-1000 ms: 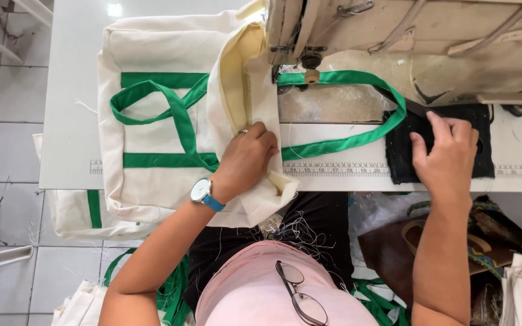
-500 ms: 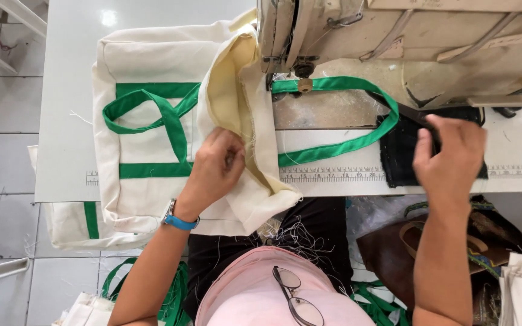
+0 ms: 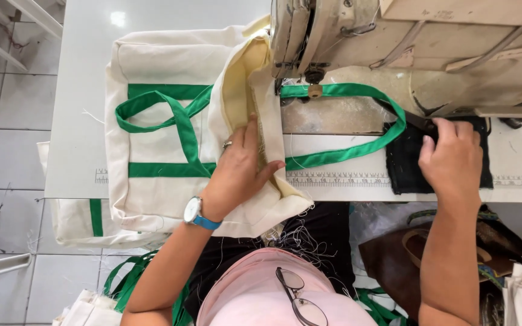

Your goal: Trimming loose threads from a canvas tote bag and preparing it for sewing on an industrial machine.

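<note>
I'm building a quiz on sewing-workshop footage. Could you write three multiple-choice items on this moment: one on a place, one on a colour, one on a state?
1. Where does the left hand rest?
A. on the cream canvas bag
B. on the floor
C. on the glasses

2. What colour are the bag's straps?
A. red
B. green
C. black

3. How does the right hand lie?
A. raised in the air
B. holding a cup
C. fingers down on the dark cloth beside the sewing machine

Answers: 1 A, palm pressing the bag's folded edge; 2 B, green webbing throughout; 3 C, fingertips on the dark patch.
</note>
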